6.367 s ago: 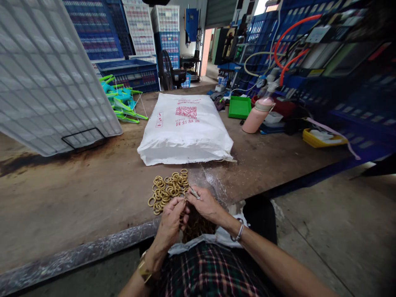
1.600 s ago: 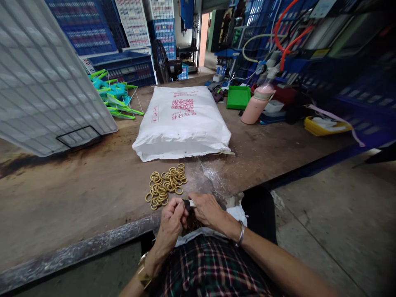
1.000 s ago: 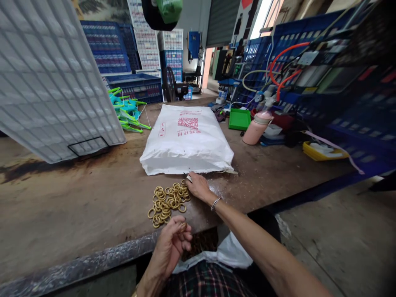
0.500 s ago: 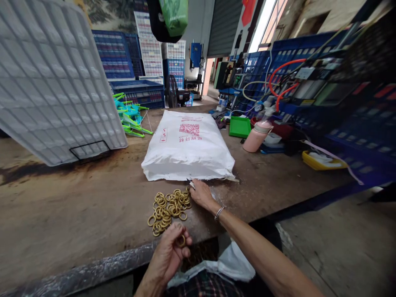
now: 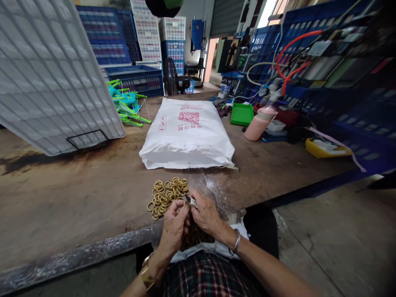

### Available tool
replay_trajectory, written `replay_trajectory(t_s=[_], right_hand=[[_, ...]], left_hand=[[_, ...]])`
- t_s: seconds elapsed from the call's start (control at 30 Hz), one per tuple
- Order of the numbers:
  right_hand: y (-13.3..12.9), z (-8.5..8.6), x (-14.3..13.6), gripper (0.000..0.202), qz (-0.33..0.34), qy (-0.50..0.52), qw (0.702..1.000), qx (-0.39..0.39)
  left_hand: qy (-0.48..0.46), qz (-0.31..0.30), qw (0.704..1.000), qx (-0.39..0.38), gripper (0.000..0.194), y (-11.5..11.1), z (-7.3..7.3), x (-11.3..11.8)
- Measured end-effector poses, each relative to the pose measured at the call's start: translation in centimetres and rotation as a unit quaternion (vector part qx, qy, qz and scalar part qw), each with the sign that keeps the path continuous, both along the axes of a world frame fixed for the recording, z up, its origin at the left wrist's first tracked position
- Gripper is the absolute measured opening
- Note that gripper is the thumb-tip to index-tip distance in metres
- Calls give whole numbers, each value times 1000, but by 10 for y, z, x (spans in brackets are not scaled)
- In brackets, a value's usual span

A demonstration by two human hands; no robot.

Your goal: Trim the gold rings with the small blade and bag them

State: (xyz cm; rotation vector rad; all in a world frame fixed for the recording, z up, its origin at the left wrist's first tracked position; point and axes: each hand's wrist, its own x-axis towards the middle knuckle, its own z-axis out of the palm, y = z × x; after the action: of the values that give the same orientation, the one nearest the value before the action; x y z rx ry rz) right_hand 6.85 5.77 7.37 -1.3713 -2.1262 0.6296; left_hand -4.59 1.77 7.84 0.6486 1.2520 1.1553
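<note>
My left hand (image 5: 175, 222) is closed, thumb and fingers pinching a brass-coloured ring that is mostly hidden at the fingertips. My right hand (image 5: 206, 212) wraps round a small knife (image 5: 193, 201) with a dark blade and a pale, wrapped-looking handle. The blade meets the left fingertips, where the two hands come together over the table's front edge. Just beyond them lies a loose pile of brass-coloured rings (image 5: 167, 194) on the brown table (image 5: 102, 194). Beneath the hands, an open white bag (image 5: 198, 247) on my lap holds a dark mass of similar pieces.
A full white sack (image 5: 188, 136) with red print lies behind the pile. At left leans a large white crate (image 5: 58, 78), beside green and turquoise plastic pieces (image 5: 130, 107). To the right are a green tray (image 5: 241, 114), a pink bottle (image 5: 259, 126) and a yellow tray (image 5: 324, 149).
My right hand has drawn back from the pile's far right edge with the knife, meeting my left hand. The left hand has risen slightly with the ring. The camera view has tilted down.
</note>
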Motion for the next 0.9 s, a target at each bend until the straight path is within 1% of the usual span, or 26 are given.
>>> replay_trajectory(t_s=[0.1,0.2,0.3,0.37,0.47,0.67,0.77,0.9], right_hand=[[-3,4,0,11,0,47,998,-31],[-2,10,1,10,0,109,988,-107],[0,14,2,16,8,155,974,-164],[1,14,2,18,17,168,968,-184],[1,12,1,22,21,181,960,-212],[1,11,1,21,20,200,955,-218],[0,8,1,20,14,232,940,-249],[-1,3,1,20,16,283,910,-302]], left_hand=[[35,8,999,16,36,-2,-2,-1],[93,26,995,35,32,-2,-2,-4],[152,34,984,82,23,-3,0,-5],[171,35,979,103,18,-3,3,-5],[171,26,979,113,13,-3,7,-6],[195,-6,971,134,14,-2,3,-9],[160,-29,982,92,20,-3,2,-10],[23,-68,997,11,30,-6,2,-11]])
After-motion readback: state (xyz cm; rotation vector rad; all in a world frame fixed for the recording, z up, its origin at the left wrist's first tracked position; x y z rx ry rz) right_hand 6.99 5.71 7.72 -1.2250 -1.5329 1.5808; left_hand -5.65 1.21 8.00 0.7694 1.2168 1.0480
